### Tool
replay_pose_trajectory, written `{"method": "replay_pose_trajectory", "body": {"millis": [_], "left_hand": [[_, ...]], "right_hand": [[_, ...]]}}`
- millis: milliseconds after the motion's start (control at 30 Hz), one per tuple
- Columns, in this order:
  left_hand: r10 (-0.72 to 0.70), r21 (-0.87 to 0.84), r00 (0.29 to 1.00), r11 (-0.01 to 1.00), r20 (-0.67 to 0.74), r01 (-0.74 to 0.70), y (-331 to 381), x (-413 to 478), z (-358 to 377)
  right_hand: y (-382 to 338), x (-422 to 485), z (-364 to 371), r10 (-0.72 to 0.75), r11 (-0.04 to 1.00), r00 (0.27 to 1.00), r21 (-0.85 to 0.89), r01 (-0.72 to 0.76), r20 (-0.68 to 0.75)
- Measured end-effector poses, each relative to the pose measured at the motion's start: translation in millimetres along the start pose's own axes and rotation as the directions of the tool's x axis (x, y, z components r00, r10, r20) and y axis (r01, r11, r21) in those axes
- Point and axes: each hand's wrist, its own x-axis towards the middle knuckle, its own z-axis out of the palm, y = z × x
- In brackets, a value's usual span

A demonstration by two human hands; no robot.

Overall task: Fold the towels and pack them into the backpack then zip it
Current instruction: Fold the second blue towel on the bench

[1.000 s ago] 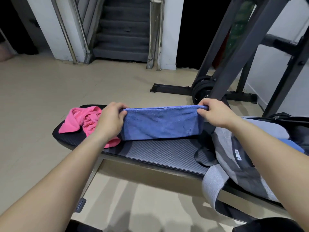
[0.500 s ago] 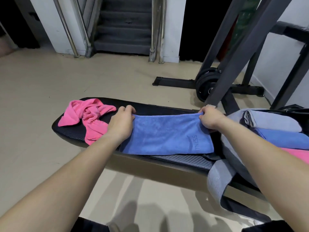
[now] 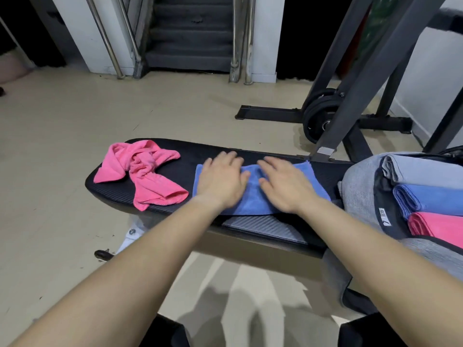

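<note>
A folded blue towel (image 3: pixel 253 196) lies flat on the black bench (image 3: pixel 263 227). My left hand (image 3: pixel 221 179) and my right hand (image 3: pixel 285 186) both press on it, palms down, fingers straight. A crumpled pink towel (image 3: pixel 144 171) lies at the bench's left end. On the right, the grey backpack (image 3: pixel 360 194) lies open. Inside it are a folded grey towel (image 3: pixel 426 172), a folded blue towel (image 3: pixel 431 199) and a folded pink towel (image 3: pixel 436 226).
A dark metal rack frame (image 3: pixel 360 71) with weight plates (image 3: pixel 317 116) stands behind the bench on the right. Stairs (image 3: pixel 190 33) with steel railings are at the back. Beige floor (image 3: pixel 75 146) surrounds the bench.
Both hands have let go of the blue towel's top edge and now lie flat on it. The towel, held up before, rests folded on the bench.
</note>
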Motion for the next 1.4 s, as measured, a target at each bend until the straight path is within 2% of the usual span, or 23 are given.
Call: {"method": "replay_pose_trajectory", "body": {"millis": [67, 100, 167, 367, 433, 467, 533, 600, 700, 800, 900, 1100, 1300, 1400], "left_hand": [[0.007, 0.011, 0.972, 1.000, 0.234, -0.010, 7, -11, 15], [-0.011, 0.029, 0.952, 1.000, 0.307, 0.003, 4, -17, 22], [-0.043, 0.056, 0.935, 0.998, 0.351, 0.025, -10, -27, 28], [-0.175, 0.039, 0.929, 0.984, 0.327, 0.172, -40, -53, 25], [-0.201, 0.024, 0.931, 0.979, 0.304, 0.204, -42, -58, 22], [-0.217, 0.007, 0.937, 0.975, 0.273, 0.223, -42, -59, 18], [-0.259, -0.005, 0.951, 0.964, 0.170, 0.264, -41, -57, 10], [-0.305, 0.051, 0.948, 0.952, 0.095, 0.302, -37, -51, 3], [-0.390, 0.021, 0.913, 0.920, 0.120, 0.390, -29, -42, -2], [-0.493, -0.101, 0.848, 0.850, 0.194, 0.517, -26, -32, -3], [-0.539, -0.167, 0.812, 0.799, 0.224, 0.577, -29, -24, -6], [-0.557, -0.360, 0.818, 0.740, 0.146, 0.568, -38, -17, -25], [-0.535, -0.694, 0.845, 0.616, -0.022, 0.372, -28, -10, -65], [-0.508, -0.738, 0.860, 0.596, -0.043, 0.316, -12, -7, -71]], "right_hand": [[-11, -3, 15, -0.044, 0.999, 0.982, -0.002, 0.045, 0.184], [-11, -5, 21, -0.025, 0.999, 0.968, -0.016, 0.030, 0.248], [-2, -11, 27, 0.037, 0.999, 0.955, -0.029, -0.030, 0.294], [29, -27, 21, 0.215, 0.976, 0.931, -0.093, -0.196, 0.294], [34, -27, 16, 0.236, 0.971, 0.922, -0.114, -0.210, 0.308], [34, -27, 12, 0.210, 0.976, 0.929, -0.122, -0.180, 0.305], [32, -24, 4, 0.065, 0.993, 0.958, -0.109, -0.036, 0.278], [30, -23, -1, -0.074, 0.994, 0.955, -0.058, 0.095, 0.287], [33, -22, 2, -0.123, 0.990, 0.925, -0.017, 0.138, 0.359], [36, -22, 5, -0.139, 0.990, 0.921, 0.018, 0.142, 0.365], [38, -20, 6, -0.148, 0.988, 0.916, 0.025, 0.150, 0.372], [27, -23, 6, -0.106, 0.994, 0.917, 0.008, 0.112, 0.385], [-24, -18, 16, -0.071, 0.997, 0.932, 0.011, 0.072, 0.357], [-47, -16, 16, -0.113, 0.994, 0.925, 0.048, 0.102, 0.363]]}}
